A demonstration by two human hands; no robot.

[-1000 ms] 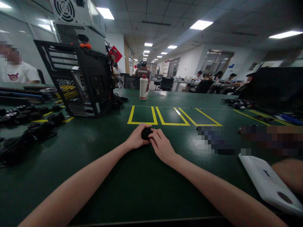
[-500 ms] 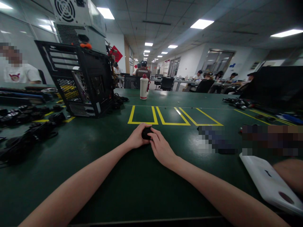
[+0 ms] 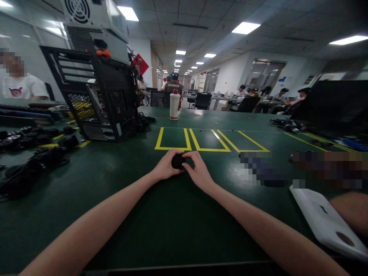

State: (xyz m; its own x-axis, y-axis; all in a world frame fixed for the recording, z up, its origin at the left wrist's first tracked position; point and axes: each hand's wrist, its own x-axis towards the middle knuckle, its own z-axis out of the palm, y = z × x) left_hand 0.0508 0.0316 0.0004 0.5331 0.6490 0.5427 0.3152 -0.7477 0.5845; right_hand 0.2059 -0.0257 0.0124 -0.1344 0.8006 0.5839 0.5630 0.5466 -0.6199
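A small round black object [image 3: 177, 161] sits between my hands over the green table [image 3: 172, 222]; its exact kind is too dark to make out. My left hand [image 3: 166, 165] is closed around its left side, thumb in front and fingers behind. From the right, my right hand [image 3: 198, 170] pinches its edge between thumb and fingertips. Just beyond my hands, yellow tape outlines [image 3: 172, 148] mark the table.
A black computer case [image 3: 106, 96] with a power supply unit [image 3: 94, 19] on top stands at left. Bundles of black cables [image 3: 31, 165] lie beside it. A white bottle [image 3: 174, 105] stands farther back. At right, another person's arm [image 3: 349, 211] lies by a white device [image 3: 324, 218].
My right hand has shifted its grip: its fingers lay over the black object's front and now pinch its right edge, showing more of it. My left hand keeps its hold.
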